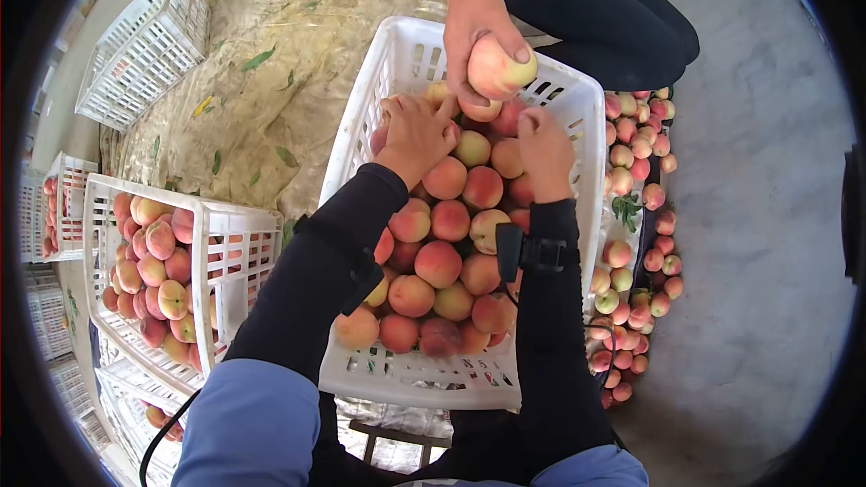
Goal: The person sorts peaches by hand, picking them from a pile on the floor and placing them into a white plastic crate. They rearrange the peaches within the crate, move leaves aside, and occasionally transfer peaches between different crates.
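With left hand [418, 137] and right hand [548, 151] half curled at the peaches [439, 264], light fingertips should avoid bruises; whether these 2 hold any, I cannot tell.

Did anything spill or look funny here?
Maybe: loose peaches lie outside the crate, along its right side, as if spilled, though someone may have put them there. Leaves are scattered on the tarp too.

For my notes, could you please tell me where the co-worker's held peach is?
In the head view, the held peach is right of top centre, in the co-worker's hand over the central crate.
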Demonstrator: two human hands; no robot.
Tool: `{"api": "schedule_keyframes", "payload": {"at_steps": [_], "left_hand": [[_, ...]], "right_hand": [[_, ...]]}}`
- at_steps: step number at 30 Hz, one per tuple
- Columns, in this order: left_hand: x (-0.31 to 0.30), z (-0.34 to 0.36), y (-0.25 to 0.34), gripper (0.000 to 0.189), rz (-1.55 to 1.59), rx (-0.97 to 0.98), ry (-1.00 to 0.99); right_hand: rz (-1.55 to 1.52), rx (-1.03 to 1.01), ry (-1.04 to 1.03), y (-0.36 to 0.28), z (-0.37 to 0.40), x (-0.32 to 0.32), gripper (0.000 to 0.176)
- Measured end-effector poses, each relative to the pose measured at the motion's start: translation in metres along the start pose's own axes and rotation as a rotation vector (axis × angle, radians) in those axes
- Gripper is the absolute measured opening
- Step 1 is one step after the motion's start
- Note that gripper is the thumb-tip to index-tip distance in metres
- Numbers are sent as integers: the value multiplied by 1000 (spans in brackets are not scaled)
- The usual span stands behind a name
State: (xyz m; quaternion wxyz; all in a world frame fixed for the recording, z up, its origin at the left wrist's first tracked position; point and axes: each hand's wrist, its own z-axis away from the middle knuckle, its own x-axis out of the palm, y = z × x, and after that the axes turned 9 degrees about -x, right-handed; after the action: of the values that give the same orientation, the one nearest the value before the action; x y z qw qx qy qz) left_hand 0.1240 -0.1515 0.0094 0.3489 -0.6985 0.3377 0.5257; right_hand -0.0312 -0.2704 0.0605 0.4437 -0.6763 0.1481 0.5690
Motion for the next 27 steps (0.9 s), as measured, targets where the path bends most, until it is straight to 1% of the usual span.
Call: {"api": "schedule_keyframes", "payload": {"at_steps": [2,3,5,6,7,9,10,12,13,15,16,18,19,21,23,25,26,27], "left_hand": [[0,1,1,48,-27,2,-10],[1,0,0,50,4,-2,-13],[0,-3,0,52,36,3,-14],[-1,-3,0,53,56,-1,-65],[-3,-5,-1,54,75,-8,-114],[-1,-3,-2,54,66,-2,-88],[0,-2,-1,55,57,1,-55],[0,-4,-2,55,112,2,-83],[-5,-7,0,56,157,8,-107],[-13,-4,3,57,128,5,-112],[-14,-4,1,57,138,1,-124],[-11,-6,-2,56,105,24,-144],[-8,-6,-3,56,105,30,-155],[-3,-5,-3,55,125,30,-115],[2,-5,-1,54,124,39,-70],[1,-3,-4,54,132,61,-32],[3,-2,-5,54,128,51,-37],[3,-3,-5,54,128,53,-30]], "right_hand": [[-84,-220,452,28,-16,16,23],[-82,-215,454,34,-21,28,23],[85,-236,287,36,-29,50,28],[183,-171,89,36,-32,51,42],[183,-167,89,36,-31,53,42],[80,-252,213,38,-27,58,53],[86,-251,207,39,-27,60,53],[190,-331,285,40,-25,60,58],[202,-313,295,31,-24,58,58],[232,-27,145,3,-28,58,60],[236,-22,160,8,-31,68,60],[220,-176,446,12,-23,91,60],[219,-168,438,11,-18,96,60],[77,-264,488,9,-8,99,63],[55,-243,478,4,-11,90,66],[-13,-401,608,-7,-21,86,67],[-19,-408,601,-10,-27,83,67],[-62,-421,536,-10,-34,81,66]]}}
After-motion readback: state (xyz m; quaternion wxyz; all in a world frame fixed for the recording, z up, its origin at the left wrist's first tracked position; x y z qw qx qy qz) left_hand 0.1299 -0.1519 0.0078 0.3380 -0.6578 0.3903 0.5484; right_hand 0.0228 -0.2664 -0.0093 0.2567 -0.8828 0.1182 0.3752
